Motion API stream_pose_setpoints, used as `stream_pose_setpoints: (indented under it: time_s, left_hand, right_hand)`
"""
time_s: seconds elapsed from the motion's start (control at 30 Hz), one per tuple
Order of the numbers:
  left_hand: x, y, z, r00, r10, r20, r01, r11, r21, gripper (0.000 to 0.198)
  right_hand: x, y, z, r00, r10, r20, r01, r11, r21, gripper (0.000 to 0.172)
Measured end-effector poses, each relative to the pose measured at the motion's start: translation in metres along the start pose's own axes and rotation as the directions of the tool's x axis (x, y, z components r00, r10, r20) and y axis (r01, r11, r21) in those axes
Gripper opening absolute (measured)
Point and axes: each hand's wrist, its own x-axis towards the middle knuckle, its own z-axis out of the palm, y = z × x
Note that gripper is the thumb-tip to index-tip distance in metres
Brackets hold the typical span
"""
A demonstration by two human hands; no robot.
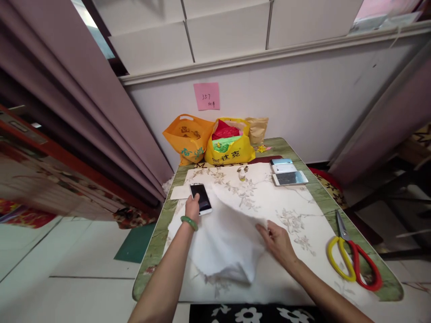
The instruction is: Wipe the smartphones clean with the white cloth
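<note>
My left hand (pixel 193 207), with a green bangle (pixel 189 223) at its wrist, grips a white smartphone (pixel 203 200) by its near left side, thumb on the dark screen. In my right hand (pixel 276 240), a corner of a white cloth (pixel 229 246) is pinched between thumb and fingers. The cloth spreads from that corner towards the phone, partly lifted and creased. Left of the phone lies a flat white piece (pixel 180 192), whose kind I cannot make out. Beyond my hands a tiny bottle (pixel 242 174) stands on the flowered table cover (pixel 296 220).
Several phones (pixel 290 178) lie at the table's right. Large scissors (pixel 352 260) with yellow and red handles rest near the right edge. At the back stand an orange bag (pixel 190 139), a yellow bag (pixel 232 154) with packets, and a brown paper bag (pixel 257 130).
</note>
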Motion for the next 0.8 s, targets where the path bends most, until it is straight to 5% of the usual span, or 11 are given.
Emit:
stream_pose_setpoints:
  time_s: [0.13, 0.4, 0.63, 0.7, 0.8]
  left_hand:
    - [-0.013, -0.003, 0.009, 1.0, 0.019, 0.019, -0.019, 1.0, 0.008, 0.032]
    - [-0.079, -0.073, 0.038, 0.906, -0.296, 0.303, 0.287, 0.955, 0.075, 0.036]
    - [-0.063, -0.082, 0.061, 0.907, -0.231, 0.352, 0.203, 0.972, 0.116, 0.031]
    - [-0.056, -0.082, 0.061, 0.924, -0.222, 0.312, 0.189, 0.973, 0.134, 0.03]
    - [-0.051, -0.077, 0.057, 0.926, -0.207, 0.317, 0.175, 0.976, 0.128, 0.029]
  right_hand:
    - [0.021, 0.016, 0.006, 0.964, 0.245, -0.105, -0.216, 0.948, 0.232, 0.046]
    - [0.039, 0.052, -0.021, 0.923, 0.36, -0.133, -0.325, 0.918, 0.225, 0.042]
    - [0.058, 0.03, -0.035, 0.899, 0.356, -0.255, -0.237, 0.885, 0.401, 0.039]
    - [0.059, 0.008, -0.026, 0.929, 0.323, -0.181, -0.21, 0.862, 0.462, 0.038]
    - [0.062, -0.019, -0.008, 0.989, 0.068, 0.134, -0.131, 0.829, 0.544, 0.037]
